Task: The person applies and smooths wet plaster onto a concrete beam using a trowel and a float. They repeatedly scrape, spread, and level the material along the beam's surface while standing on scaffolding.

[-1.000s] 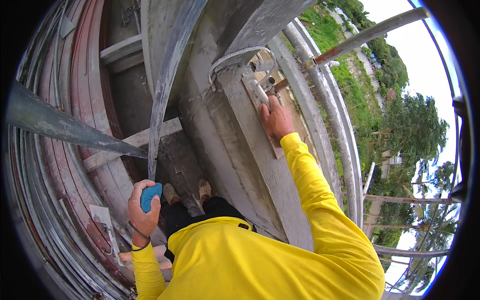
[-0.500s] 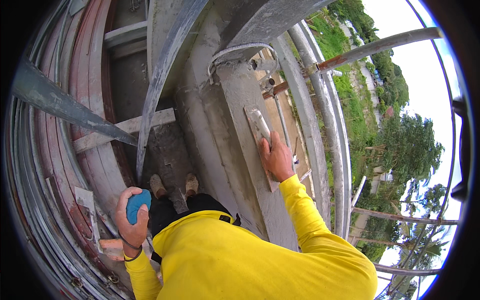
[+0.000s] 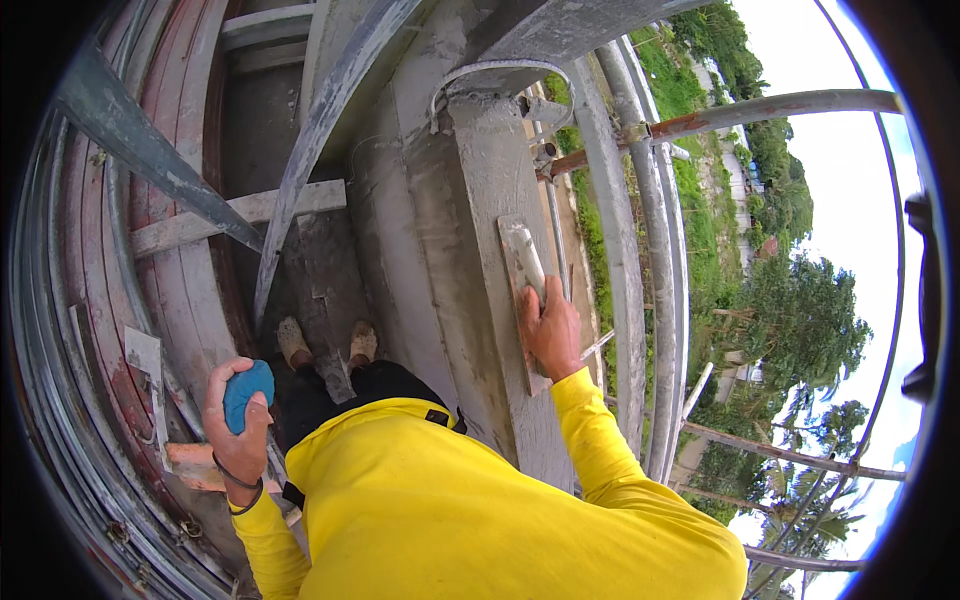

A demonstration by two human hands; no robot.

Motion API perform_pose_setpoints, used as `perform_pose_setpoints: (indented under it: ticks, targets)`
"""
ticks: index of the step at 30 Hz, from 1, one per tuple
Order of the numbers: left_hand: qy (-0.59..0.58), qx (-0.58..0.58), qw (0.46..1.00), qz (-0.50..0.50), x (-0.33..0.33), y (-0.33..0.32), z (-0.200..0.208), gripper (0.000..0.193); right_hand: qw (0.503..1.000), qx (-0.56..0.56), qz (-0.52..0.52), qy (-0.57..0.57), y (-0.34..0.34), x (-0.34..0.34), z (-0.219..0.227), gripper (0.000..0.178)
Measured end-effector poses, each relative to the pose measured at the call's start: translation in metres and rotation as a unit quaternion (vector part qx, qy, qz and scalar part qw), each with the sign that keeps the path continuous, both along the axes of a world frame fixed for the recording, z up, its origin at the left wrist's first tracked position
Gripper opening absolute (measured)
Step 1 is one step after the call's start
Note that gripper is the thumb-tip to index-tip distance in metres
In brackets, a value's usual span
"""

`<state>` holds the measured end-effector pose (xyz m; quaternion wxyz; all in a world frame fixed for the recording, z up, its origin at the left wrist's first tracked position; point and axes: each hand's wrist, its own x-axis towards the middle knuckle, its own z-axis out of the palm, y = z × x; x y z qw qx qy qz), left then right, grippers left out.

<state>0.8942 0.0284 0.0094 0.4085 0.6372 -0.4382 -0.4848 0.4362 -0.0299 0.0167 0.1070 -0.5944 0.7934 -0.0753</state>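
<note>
My right hand (image 3: 551,332) is closed round the pale handle of a plastering float (image 3: 520,262). The float's long flat board lies on the top of a wet grey cement ledge (image 3: 487,185), lengthwise along it. Lower on the other side, my left hand (image 3: 237,436) grips a blue sponge (image 3: 247,396), held up in the air clear of the ledge. Fingers and thumb wrap round the sponge from its left and below.
Beyond the ledge run scaffold pipes (image 3: 655,230), with greenery outside. A white cable (image 3: 500,66) loops over the ledge's far end. Slanting metal poles (image 3: 165,150) cross the left side above planks (image 3: 185,290). A flat-bladed metal tool (image 3: 143,352) lies near my left hand.
The float has slid a little nearer to me along the ledge, with my right hand still on its handle. My left hand keeps hold of the sponge. The whole view has shifted slightly.
</note>
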Motion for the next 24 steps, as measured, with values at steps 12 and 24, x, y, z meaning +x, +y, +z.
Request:
perform_pose_setpoints:
  ticks: [12, 24]
  targets:
    - [-0.022, -0.002, 0.999, -0.037, 0.002, -0.004, -0.015, 0.039, 0.999, 0.001, 0.043, 0.008, -0.005, 0.001, -0.001, 0.029]
    - [-0.002, -0.016, 0.998, -0.060, 0.003, -0.014, -0.008, 0.038, 1.000, -0.018, -0.007, 0.024, -0.076, 0.002, -0.007, 0.033]
